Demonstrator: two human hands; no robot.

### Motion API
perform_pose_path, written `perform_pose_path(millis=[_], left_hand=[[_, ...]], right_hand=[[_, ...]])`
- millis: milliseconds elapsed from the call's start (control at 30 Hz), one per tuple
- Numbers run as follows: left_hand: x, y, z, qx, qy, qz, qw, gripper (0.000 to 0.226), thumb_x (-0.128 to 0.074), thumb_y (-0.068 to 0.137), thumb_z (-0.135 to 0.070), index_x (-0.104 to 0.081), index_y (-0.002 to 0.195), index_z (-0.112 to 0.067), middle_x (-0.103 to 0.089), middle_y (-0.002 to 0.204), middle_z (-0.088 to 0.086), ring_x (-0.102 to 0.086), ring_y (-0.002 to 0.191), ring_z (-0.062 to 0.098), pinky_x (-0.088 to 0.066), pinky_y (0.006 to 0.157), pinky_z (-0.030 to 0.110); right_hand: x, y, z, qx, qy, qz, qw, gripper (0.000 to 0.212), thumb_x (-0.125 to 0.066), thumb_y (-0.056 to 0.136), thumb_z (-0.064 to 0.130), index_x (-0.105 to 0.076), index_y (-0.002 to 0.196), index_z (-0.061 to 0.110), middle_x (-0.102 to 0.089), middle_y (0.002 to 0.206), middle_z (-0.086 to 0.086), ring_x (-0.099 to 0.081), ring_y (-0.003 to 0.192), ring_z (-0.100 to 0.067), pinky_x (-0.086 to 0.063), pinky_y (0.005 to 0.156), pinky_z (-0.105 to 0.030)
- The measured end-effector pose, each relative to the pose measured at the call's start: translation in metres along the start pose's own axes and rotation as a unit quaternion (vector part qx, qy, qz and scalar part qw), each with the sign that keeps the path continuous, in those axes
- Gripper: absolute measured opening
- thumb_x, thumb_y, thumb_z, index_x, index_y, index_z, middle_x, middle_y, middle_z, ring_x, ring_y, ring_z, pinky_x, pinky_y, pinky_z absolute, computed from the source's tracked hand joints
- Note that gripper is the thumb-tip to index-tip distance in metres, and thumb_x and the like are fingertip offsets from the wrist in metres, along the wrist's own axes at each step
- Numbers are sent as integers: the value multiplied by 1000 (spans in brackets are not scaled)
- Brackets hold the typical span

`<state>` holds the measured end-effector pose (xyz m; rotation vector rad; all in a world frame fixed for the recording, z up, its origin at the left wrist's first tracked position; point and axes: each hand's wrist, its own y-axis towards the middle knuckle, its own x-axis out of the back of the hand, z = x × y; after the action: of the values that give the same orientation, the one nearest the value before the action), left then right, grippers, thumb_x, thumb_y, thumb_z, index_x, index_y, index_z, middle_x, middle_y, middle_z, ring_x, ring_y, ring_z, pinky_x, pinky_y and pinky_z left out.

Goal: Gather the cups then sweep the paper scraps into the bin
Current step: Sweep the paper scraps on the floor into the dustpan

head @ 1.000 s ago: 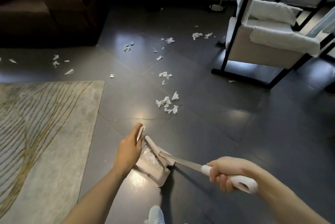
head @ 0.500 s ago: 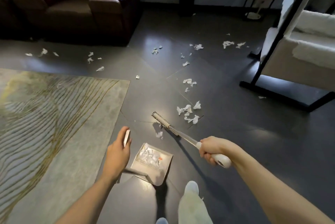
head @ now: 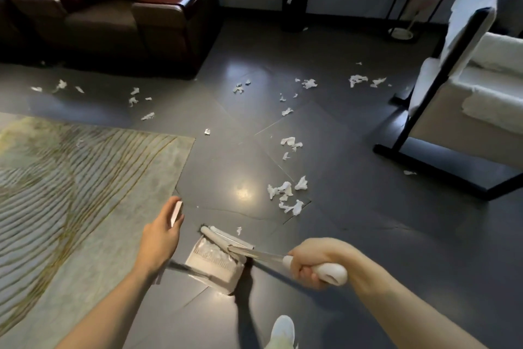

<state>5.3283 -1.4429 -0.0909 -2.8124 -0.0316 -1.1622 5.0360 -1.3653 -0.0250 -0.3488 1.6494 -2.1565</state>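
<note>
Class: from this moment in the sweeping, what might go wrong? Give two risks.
The dustpan already holds scraps, and the bin stands far off; tilting the pan on the way may spill them. One small scrap lies just outside the pan's lip, beyond the brush, and may get left behind.

The floor (head: 243, 162) ahead of the hands is dark tile, smooth and glossy, while the rug (head: 70, 193) beside the left hand (head: 160, 238) looks like matt woven cloth. Between the hands the dustpan (head: 223, 273) is pale matt plastic, and the brush (head: 266, 254) gripped in the right hand (head: 311, 263) has a shiny metal shaft and a smooth white plastic grip. The paper scraps (head: 285, 193) beyond them are crumpled white tissue.
</note>
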Motion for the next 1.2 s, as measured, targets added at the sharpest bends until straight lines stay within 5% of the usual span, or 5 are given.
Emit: perform_pose_path(millis=[300, 800, 967, 1100, 1200], left_hand=[[-8, 43, -48, -52, 11, 62, 997, 38, -54, 95, -21, -49, 132, -27, -63, 116, 0, -61, 105, 25, -43, 86, 37], [-78, 152, -93, -97, 2, 139, 986, 32, -50, 95, -34, -47, 126, -40, -63, 120, -2, -59, 111, 25, -43, 86, 32], [-103, 196, -116, -134, 22, 158, 978, 36, -47, 97, -33, -45, 133, -33, -61, 125, -3, -59, 110, 22, -44, 87, 31], [-119, 226, -145, -158, 72, 150, 973, 39, -43, 99, -30, -42, 137, -28, -66, 103, 5, -58, 79, 18, -43, 70, 28], [-121, 241, -151, -151, 50, 156, 975, 37, -47, 98, -26, -44, 135, -25, -66, 100, 9, -62, 87, 28, -45, 72, 34]], right_hand=[[90, -57, -13, 61, 58, -87, 993, 50, -44, 85, -1, -47, 133, 10, -39, 43, 3, -34, 37, -6, -31, 36, -15], [196, -3, 26, 20, 47, -266, 963, 38, -42, 82, 0, -55, 118, 5, -49, 51, -5, -43, 41, -15, -37, 44, -20], [188, 30, 43, -19, 5, -225, 974, 24, -41, 80, 3, -57, 97, 6, -52, 58, -6, -47, 50, -18, -40, 51, -26], [160, 38, 68, -9, 14, -159, 987, 46, -39, 86, 4, -46, 132, 9, -52, 58, -2, -45, 45, -11, -39, 46, -22], [153, 30, 86, -19, 73, -111, 991, 36, -38, 85, 3, -52, 117, 13, -46, 50, 2, -39, 41, -8, -34, 42, -19]])
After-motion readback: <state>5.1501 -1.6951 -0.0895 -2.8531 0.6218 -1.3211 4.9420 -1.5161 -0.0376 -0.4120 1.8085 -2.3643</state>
